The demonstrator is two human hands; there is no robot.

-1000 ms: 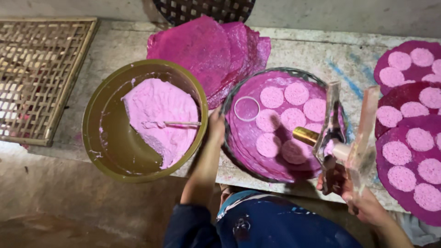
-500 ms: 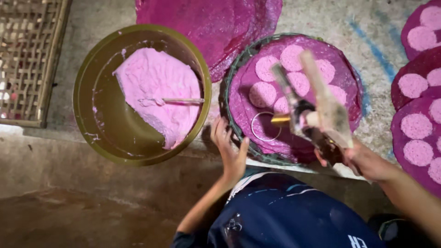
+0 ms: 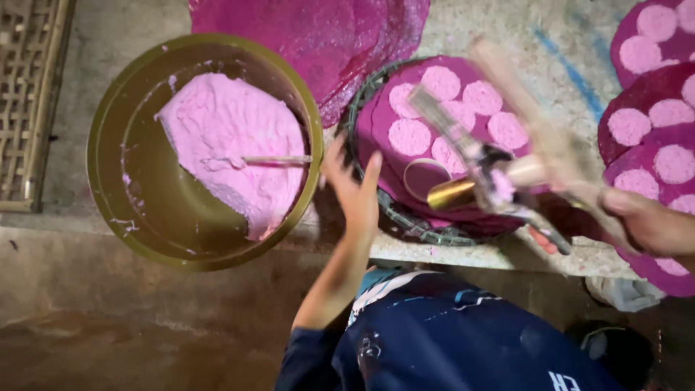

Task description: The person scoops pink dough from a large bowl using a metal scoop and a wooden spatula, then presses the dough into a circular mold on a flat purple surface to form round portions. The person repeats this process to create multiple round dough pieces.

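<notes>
The person's left hand [image 3: 355,192] is raised with the forearm coming up from about six o'clock. The fingers are spread and loose and the palm is open, holding nothing. It hovers at the nine o'clock edge of the round woven tray [image 3: 394,217], in the gap between that tray and the olive-green bucket [image 3: 127,108].

The right hand [image 3: 651,224] comes in from three o'clock, its fingers wrapped shut around the handles of a long hinged press tool [image 3: 507,137]. The tool is blurred and slants up towards eleven o'clock across the tray. A brass-coloured cylinder [image 3: 450,194] sits at its lower end, just beside a thin ring [image 3: 423,177] lying on the dark magenta sheet [image 3: 384,123] in the tray. Pale pink rounds [image 3: 410,136] are set in a cluster on that sheet.

The bucket, at nine o'clock from the tray, holds a mound of pink paste [image 3: 232,145] with a stick [image 3: 279,160] lying across it. At twelve o'clock a pile of bare magenta sheets [image 3: 311,36] overlaps the bucket's far rim. At three o'clock more sheets with pink rounds [image 3: 651,116] lie stacked on the rough concrete slab [image 3: 499,29], which shows a streak of blue. A bamboo lattice [image 3: 29,94] lies at the far nine o'clock edge. Below the slab is a dim, brownish floor [image 3: 108,326], and the person's dark blue clothing [image 3: 449,340] fills six o'clock.
</notes>
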